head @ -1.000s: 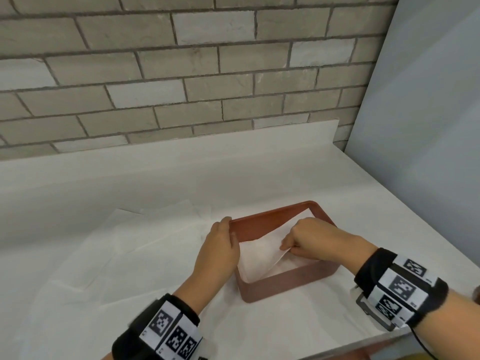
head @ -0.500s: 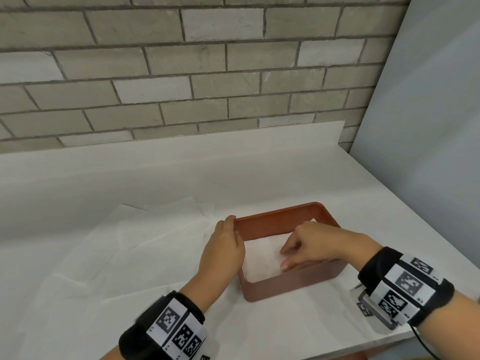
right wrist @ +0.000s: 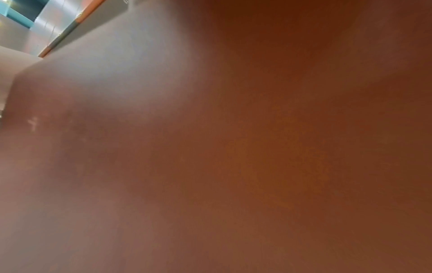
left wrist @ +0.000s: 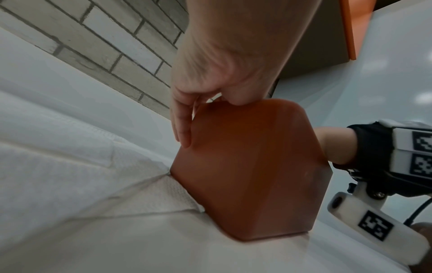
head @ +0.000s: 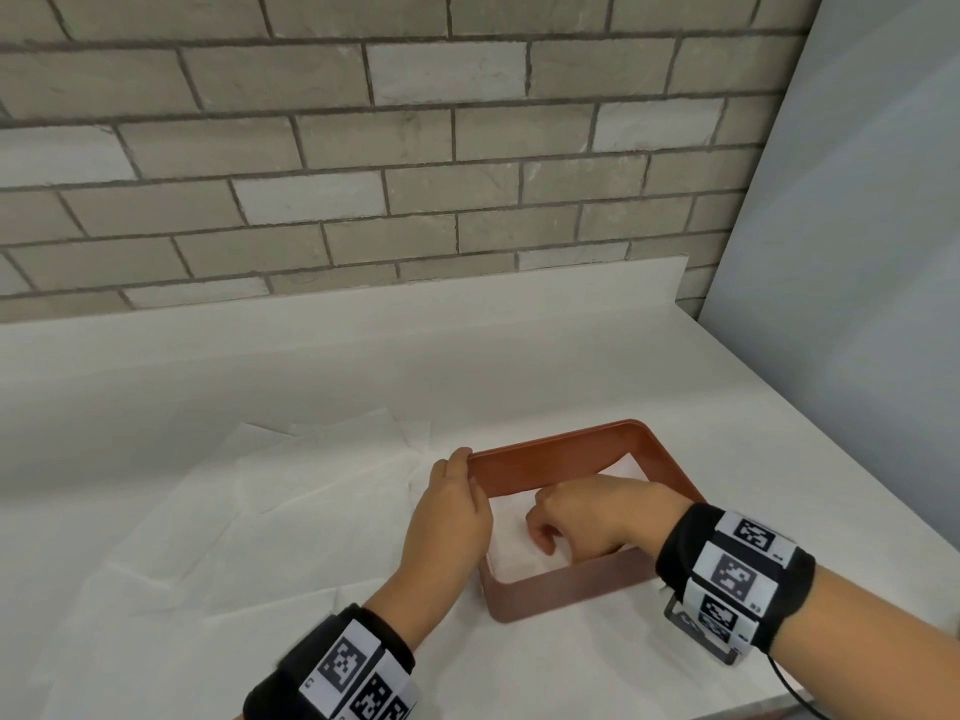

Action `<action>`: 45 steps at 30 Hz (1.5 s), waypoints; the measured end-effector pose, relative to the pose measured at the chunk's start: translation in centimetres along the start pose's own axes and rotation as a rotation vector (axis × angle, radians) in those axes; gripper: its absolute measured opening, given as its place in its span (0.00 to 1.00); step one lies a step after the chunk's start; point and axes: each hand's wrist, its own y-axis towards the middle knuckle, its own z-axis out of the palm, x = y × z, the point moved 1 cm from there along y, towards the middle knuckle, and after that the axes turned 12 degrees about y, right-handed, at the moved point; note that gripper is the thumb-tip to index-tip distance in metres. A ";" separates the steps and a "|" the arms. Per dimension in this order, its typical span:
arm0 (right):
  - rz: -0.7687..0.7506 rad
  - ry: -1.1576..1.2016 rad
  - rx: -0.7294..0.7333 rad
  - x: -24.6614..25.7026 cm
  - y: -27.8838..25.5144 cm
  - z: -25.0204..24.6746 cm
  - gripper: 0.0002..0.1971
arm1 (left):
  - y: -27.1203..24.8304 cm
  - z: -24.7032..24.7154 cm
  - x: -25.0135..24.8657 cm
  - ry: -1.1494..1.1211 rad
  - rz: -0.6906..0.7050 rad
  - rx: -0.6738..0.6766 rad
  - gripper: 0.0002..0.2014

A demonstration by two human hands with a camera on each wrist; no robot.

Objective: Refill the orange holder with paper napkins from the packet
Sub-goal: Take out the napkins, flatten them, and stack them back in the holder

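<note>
Pressing napkins (head: 511,537) flat inside orange holder (head: 571,589) w/ right hand (head: 576,517), fingers curled, gripping nothing I can see. Left hand (head: 452,511) clasps holder's left wall. Holder sits near-right on table (head: 519,366); right hand's closest.

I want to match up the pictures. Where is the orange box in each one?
Head: the orange holder sits low, right of centre, between both hands.
Left wrist: it fills the middle, the left hand on its top.
Right wrist: a blurry orange wall fills nearly everything.
Shared landmark: the brick wall, head and left wrist only.
</note>
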 end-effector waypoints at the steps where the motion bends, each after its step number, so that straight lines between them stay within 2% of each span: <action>1: -0.004 -0.006 -0.001 0.1 0.0 0.0 0.14 | 0.0 0.0 0.0 0.002 0.000 0.001 0.21; 7: -0.065 -0.012 -0.018 0.4 -0.2 0.2 0.12 | -0.1 -0.2 -0.2 0.015 -0.001 -0.003 0.21; 16: -0.069 0.176 -0.046 -0.2 -0.5 0.1 0.10 | 0.0 -0.1 -0.1 0.011 -0.009 0.008 0.21; 20: -0.170 0.196 -0.124 1.8 0.0 -0.5 0.14 | 0.0 -0.1 0.0 0.012 -0.015 0.019 0.21; 23: -0.244 0.135 -0.107 3.2 1.0 -0.7 0.16 | 0.1 -0.1 -0.1 0.016 -0.020 0.027 0.21; 28: -0.170 0.128 -0.052 3.7 1.6 -0.7 0.12 | 0.0 -0.2 -0.3 0.009 -0.018 0.026 0.21; 31: -0.182 0.154 -0.020 3.8 1.8 -0.6 0.08 | 0.0 -0.2 -0.2 0.008 -0.022 0.024 0.21; 33: -0.169 0.154 -0.007 3.7 2.0 -0.4 0.13 | 0.0 -0.2 -0.2 0.000 -0.023 0.027 0.21; 34: -0.155 0.159 -0.006 3.5 2.2 -0.4 0.12 | 0.0 -0.2 -0.1 -0.004 -0.022 0.030 0.21; 36: -0.154 0.186 -0.020 3.5 2.4 -0.3 0.08 | 0.0 -0.2 -0.1 -0.008 -0.021 0.035 0.21; 45: -0.195 0.270 -0.096 3.6 2.1 -0.6 0.08 | -0.2 -0.4 -0.2 -0.021 -0.017 0.031 0.21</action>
